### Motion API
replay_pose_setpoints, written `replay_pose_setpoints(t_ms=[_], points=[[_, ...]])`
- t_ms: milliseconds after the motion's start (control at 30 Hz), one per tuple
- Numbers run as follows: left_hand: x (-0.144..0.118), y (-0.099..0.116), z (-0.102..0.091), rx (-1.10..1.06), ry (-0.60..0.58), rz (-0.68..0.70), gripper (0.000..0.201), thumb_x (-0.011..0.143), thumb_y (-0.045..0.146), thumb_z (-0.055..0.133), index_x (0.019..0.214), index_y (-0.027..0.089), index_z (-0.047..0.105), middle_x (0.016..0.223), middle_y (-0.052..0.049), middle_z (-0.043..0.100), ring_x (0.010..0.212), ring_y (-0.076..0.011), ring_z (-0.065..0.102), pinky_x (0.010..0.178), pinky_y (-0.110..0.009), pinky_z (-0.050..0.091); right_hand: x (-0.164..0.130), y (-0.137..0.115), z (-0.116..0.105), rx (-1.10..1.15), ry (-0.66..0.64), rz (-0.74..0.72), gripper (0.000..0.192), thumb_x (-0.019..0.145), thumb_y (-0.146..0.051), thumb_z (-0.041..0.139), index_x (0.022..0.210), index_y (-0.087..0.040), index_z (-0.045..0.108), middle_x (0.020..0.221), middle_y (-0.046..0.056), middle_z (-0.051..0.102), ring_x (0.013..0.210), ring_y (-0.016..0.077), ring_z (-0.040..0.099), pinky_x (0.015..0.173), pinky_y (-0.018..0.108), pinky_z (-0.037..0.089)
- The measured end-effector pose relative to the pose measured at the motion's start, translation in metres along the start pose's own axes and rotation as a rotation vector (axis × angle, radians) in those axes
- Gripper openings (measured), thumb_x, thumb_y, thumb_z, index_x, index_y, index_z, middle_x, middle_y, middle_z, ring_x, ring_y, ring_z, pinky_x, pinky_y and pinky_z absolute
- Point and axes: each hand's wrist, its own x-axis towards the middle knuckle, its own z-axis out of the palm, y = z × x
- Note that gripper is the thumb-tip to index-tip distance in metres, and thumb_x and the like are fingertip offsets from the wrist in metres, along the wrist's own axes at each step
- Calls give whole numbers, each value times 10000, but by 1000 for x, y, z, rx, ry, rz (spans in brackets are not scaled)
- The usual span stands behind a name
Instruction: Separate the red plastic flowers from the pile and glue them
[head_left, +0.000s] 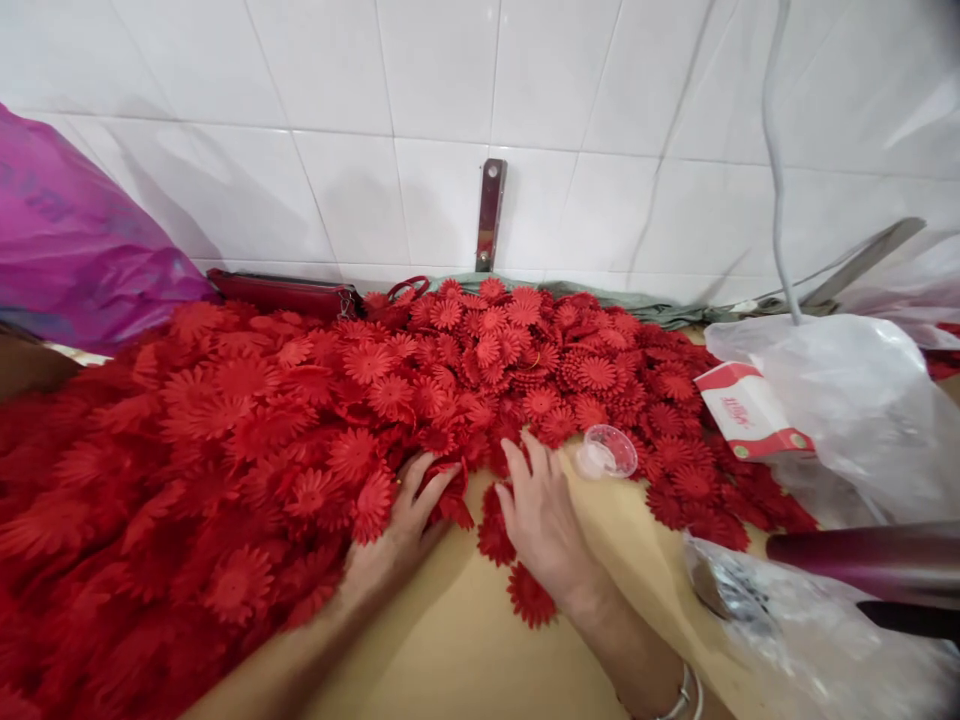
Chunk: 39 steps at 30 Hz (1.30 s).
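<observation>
Now, both hands lying flat mid-frame, left hand (401, 520) and right hand (541, 515) spreading open fingers, gripping nothing, pressing red flowers (315, 440).

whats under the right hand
Red flowers poke out around the right hand, which lies flat on the tan table. Anything beneath the palm is hidden.

A white tiled wall (480, 100) stands glossy behind the tan table (465, 640). A metal bracket (490, 213) is fixed to the wall, low at its middle. A grey cable (774, 170) hangs right of the bracket.
</observation>
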Motion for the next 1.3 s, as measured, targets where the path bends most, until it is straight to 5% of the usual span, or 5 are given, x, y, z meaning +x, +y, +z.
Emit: replay_pose_setpoints(t_ms=[267, 500, 733, 1067, 1300], points=[[2, 28, -35, -128, -21, 199, 746, 913, 610, 610, 1510, 197, 434, 1623, -213, 321, 1507, -386, 351, 1167, -553, 441, -37, -23, -7, 138, -180, -106, 493, 951, -224, 561, 1429, -110, 532, 1550, 222, 468, 1446, 375, 436, 1162, 596, 443], [5, 72, -51, -183, 119, 326, 343, 964, 213, 622, 1300, 142, 622, 1403, -162, 617, 1398, -258, 525, 1184, -403, 457, -22, 18, -21, 101, 3, -21, 367, 1021, -170, 401, 1343, -128, 573, 1389, 195, 579, 1315, 312, 541, 1121, 565, 479], [17, 124, 0, -303, -318, 990, 262, 1036, 272, 510, 1128, 135, 713, 1210, -71, 749, 1164, -179, 676, 1126, -274, 474, -2, 36, -12, 119, -130, -61, 459, 872, -39, 512, 1316, -136, 579, 1264, 166, 607, 1223, 308, 568, 1083, 544, 490], [12, 122, 50, -303, -557, 410, 630, 1008, 552, 468, 1419, 79, 543, 1248, -173, 728, 1199, -293, 666, 1058, -372, 518, -17, 20, -39, 597, -250, 50, 293, 747, 4, 471, 901, -235, 546, 1011, 15, 570, 966, 179, 602, 916, 341, 507], [36, 82, 43, -662, -78, 61, 353, 1005, 303, 466, 1316, 231, 618, 1302, -104, 690, 1249, -272, 634, 1094, -475, 527, -23, 17, -48, 646, 66, 71, 216, 878, -64, 528, 943, -243, 629, 1166, 50, 620, 1186, 209, 578, 1064, 412, 447]])
